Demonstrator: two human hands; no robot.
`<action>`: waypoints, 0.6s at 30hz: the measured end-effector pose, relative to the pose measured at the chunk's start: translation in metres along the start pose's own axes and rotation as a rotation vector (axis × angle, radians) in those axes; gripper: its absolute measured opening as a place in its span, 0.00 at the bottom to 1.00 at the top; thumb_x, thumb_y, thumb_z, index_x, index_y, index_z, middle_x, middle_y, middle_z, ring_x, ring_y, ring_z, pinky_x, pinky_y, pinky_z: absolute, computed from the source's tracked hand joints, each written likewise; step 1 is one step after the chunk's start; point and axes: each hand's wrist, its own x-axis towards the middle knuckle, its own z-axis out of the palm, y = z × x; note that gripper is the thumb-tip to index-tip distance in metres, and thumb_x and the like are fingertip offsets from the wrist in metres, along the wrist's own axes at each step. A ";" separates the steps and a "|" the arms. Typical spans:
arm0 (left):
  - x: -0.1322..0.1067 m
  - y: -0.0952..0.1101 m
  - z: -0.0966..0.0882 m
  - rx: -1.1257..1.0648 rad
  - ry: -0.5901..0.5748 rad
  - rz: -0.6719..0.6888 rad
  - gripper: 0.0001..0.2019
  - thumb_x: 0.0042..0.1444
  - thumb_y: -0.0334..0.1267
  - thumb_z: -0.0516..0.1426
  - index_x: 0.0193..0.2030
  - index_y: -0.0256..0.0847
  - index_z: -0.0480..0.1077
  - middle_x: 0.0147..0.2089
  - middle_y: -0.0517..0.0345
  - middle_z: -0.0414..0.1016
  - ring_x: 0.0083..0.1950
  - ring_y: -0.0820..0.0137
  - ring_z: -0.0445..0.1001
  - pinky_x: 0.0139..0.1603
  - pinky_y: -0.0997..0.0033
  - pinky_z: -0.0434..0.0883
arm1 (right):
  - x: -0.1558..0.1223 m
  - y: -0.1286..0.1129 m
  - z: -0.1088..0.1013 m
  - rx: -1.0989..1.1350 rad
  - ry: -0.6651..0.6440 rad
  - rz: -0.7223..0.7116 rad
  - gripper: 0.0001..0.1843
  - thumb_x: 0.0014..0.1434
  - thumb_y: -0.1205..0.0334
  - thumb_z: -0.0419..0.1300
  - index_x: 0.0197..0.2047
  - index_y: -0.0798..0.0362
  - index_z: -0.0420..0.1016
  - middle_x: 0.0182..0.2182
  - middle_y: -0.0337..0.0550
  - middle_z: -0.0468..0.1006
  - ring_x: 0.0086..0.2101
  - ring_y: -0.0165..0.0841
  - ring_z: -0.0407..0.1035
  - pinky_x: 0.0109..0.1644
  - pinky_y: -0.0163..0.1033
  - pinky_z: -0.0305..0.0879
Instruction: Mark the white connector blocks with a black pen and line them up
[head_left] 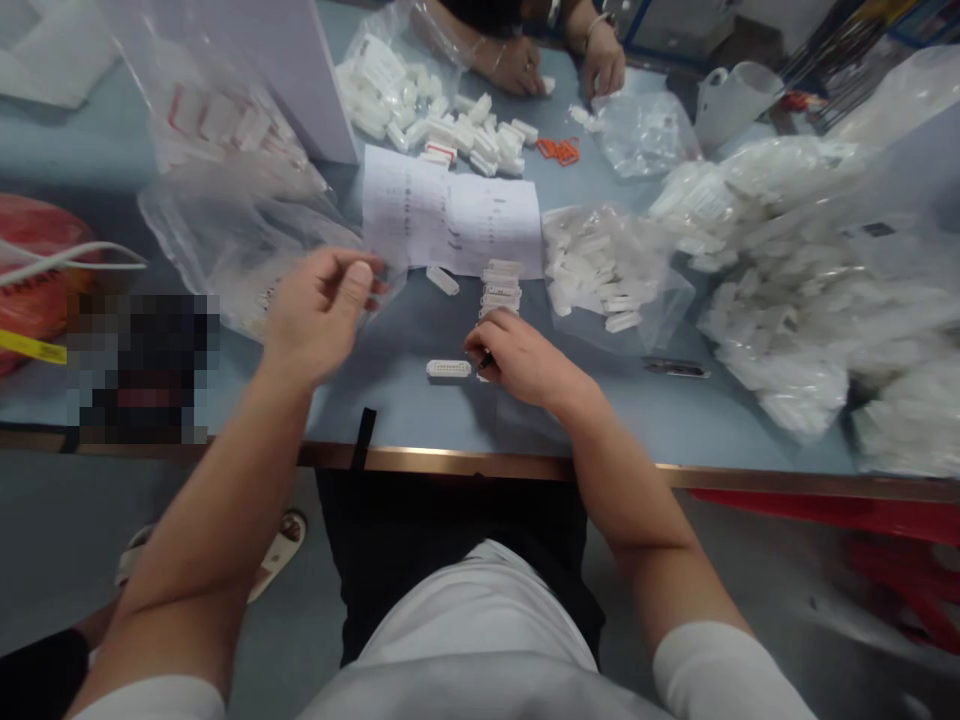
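My left hand (322,305) is raised at the edge of an open clear plastic bag (225,235), its fingers curled and the thumb pressed towards them. Whatever is in that pinch, if anything, does not show. My right hand (525,360) is closed on a small dark piece (485,360), mostly covered by the fingers. Beneath and beyond it runs a column of narrow white plastic parts (501,292), partly hidden. Left of the right fingertips lies one white slotted plastic part (448,368). Another white part (442,280) rests at the paper's lower edge.
A printed sheet (450,215) lies behind my hands. Bags of white parts (589,265) and a large bag pile (787,330) fill the right side. Small snips (677,367) lie nearby. Across the table, a co-worker's hands (517,68) handle white pieces beside orange parts (559,150).
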 end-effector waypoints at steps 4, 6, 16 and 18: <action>0.013 -0.009 -0.032 0.567 0.141 0.017 0.15 0.64 0.47 0.53 0.49 0.40 0.73 0.46 0.55 0.78 0.43 0.67 0.74 0.55 0.62 0.69 | 0.001 -0.006 0.000 -0.122 -0.148 -0.015 0.10 0.60 0.75 0.51 0.41 0.56 0.70 0.39 0.48 0.71 0.42 0.37 0.62 0.45 0.41 0.62; 0.016 -0.014 -0.042 0.729 0.147 -0.004 0.16 0.64 0.45 0.52 0.51 0.39 0.73 0.47 0.54 0.78 0.44 0.66 0.73 0.58 0.60 0.67 | 0.003 -0.009 0.001 -0.182 -0.185 -0.005 0.10 0.62 0.75 0.51 0.42 0.58 0.71 0.39 0.50 0.71 0.43 0.38 0.62 0.45 0.41 0.62; 0.021 -0.024 -0.051 0.825 0.114 -0.022 0.17 0.63 0.45 0.51 0.53 0.39 0.72 0.52 0.52 0.76 0.55 0.61 0.71 0.64 0.58 0.64 | 0.006 -0.012 0.005 -0.301 -0.246 -0.029 0.13 0.63 0.77 0.50 0.43 0.60 0.75 0.38 0.52 0.73 0.43 0.39 0.63 0.45 0.41 0.61; 0.024 -0.025 -0.052 0.840 0.098 -0.017 0.17 0.63 0.45 0.51 0.52 0.40 0.72 0.52 0.51 0.76 0.55 0.60 0.71 0.64 0.55 0.64 | 0.005 -0.009 0.003 -0.288 -0.228 -0.058 0.14 0.63 0.76 0.50 0.44 0.59 0.76 0.38 0.51 0.73 0.42 0.38 0.63 0.44 0.41 0.60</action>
